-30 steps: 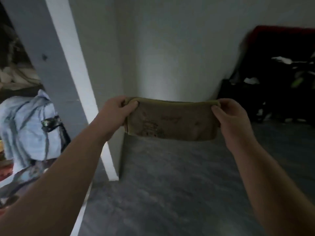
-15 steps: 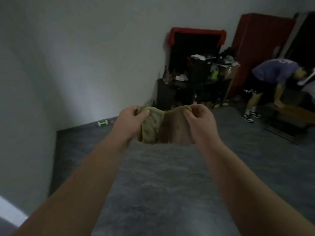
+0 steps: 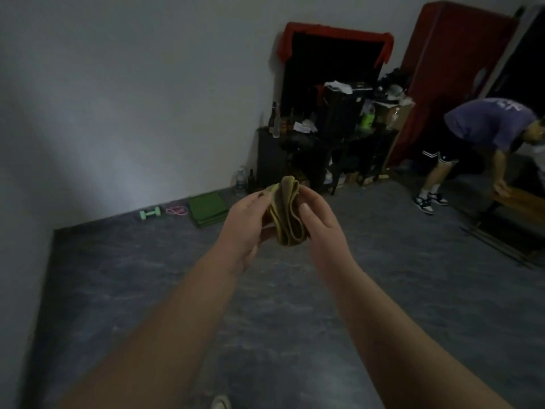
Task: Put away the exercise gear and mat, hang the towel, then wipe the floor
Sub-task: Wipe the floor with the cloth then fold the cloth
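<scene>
Olive cloth (image 3: 285, 217) folded, pinched between both hands' fingers (image 3: 306, 212) — upright

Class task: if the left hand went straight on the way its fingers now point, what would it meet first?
The left hand already grips the folded cloth, so it meets that first. Past it the right hand looks closest, though depth is unclear.

Both forearms bare to the frame edge, no sleeves visible. Left hand (image 3: 246, 221) and right hand (image 3: 320, 221): no gloves, rings or wristbands seen. Short, unpainted thumbnail on right hand.
</scene>
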The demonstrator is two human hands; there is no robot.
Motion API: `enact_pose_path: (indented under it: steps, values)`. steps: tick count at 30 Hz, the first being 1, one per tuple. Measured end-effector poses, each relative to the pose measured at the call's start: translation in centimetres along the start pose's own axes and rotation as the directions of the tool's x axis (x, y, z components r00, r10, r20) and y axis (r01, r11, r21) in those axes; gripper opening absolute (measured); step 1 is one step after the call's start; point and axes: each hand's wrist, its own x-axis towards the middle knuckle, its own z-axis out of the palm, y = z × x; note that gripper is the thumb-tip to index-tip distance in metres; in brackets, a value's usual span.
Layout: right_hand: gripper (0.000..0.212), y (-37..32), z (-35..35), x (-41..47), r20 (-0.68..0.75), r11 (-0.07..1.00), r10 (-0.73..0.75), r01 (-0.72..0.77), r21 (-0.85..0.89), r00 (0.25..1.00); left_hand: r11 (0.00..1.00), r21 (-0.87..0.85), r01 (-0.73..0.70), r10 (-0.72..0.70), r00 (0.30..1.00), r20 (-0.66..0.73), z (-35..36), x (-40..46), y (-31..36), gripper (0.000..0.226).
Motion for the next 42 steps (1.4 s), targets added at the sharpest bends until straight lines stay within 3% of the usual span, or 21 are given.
enact_pose_path:
  steps: [2, 5, 9, 12, 15, 20, 24, 27, 30, 33, 36, 39, 42]
  values:
    - [0.041, 1.3, 0.2, 4.0, 0.044, 0.997, -0.031, 0.034, -0.068, 0.999, 0.99, -0.126, 0.07, -0.057, 0.993, 0.106, -1.0, 4.6, 0.6, 0.037]
    - [0.061, 2.6, 0.9, 9.8, 0.045, 0.954, -0.063, 0.074, -0.291, 0.997, 0.975, -0.176, 0.133, -0.085, 0.963, 0.255, -2.4, 11.3, 2.1, 0.039]
    - [0.076, 3.8, 0.7, 16.3, 0.123, 0.766, -0.132, 0.179, -0.617, 0.984, 0.972, -0.136, 0.194, -0.116, 0.89, 0.442, -3.3, 19.7, 3.2, 0.051]
    - [0.089, 4.3, -0.4, 20.3, 0.127, 0.654, -0.059, 0.135, -0.744, 0.99, 0.948, -0.161, 0.274, -0.166, 0.859, 0.484, -2.5, 24.5, 3.6, 0.063]
    - [0.087, 6.1, -1.7, 24.7, 0.1, 0.592, -0.09, 0.134, -0.795, 0.991, 0.913, -0.198, 0.356, -0.235, 0.857, 0.459, -1.1, 29.1, 3.3, 0.078]
    - [0.074, 9.1, -5.2, 33.4, -0.109, 0.778, -0.096, 0.006, -0.628, 0.989, 0.934, -0.032, 0.356, -0.304, 0.838, 0.452, 1.1, 39.0, 1.7, 0.062]
    - [0.068, 10.7, -9.0, 41.4, -0.222, 0.877, -0.021, -0.089, -0.473, 0.975, 0.935, 0.261, 0.24, -0.324, 0.877, 0.355, 2.4, 48.3, -1.0, 0.049]
    - [0.067, 11.8, -12.3, 48.7, -0.265, 0.923, 0.122, -0.208, -0.324, 0.956, 0.866, 0.484, 0.128, -0.304, 0.902, 0.306, 2.3, 55.2, -2.7, 0.055]
    - [0.067, 12.5, -15.2, 55.3, -0.199, 0.933, 0.228, -0.273, -0.236, 0.953, 0.793, 0.608, 0.043, -0.287, 0.906, 0.311, 1.4, 61.8, -4.0, 0.069]
    - [0.065, 13.0, -16.4, 61.9, -0.071, 0.943, 0.328, -0.331, -0.022, 0.942, 0.825, 0.553, 0.114, -0.339, 0.884, 0.323, 0.8, 67.5, -4.9, 0.093]
    - [0.06, 13.9, -16.8, 68.3, 0.053, 0.902, 0.399, -0.402, 0.157, 0.916, 0.895, 0.391, 0.216, -0.36, 0.866, 0.347, 0.4, 72.7, -6.2, 0.081]
    - [0.055, 15.7, -17.0, 74.6, 0.121, 0.874, 0.444, -0.459, 0.159, 0.888, 0.927, 0.199, 0.317, -0.368, 0.869, 0.33, 0.1, 78.4, -7.0, 0.048]
    - [0.038, 17.9, -17.2, 81.3, 0.134, 0.88, 0.439, -0.455, 0.138, 0.889, 0.928, 0.066, 0.366, -0.367, 0.872, 0.324, 0.1, 85.0, -7.3, 0.046]
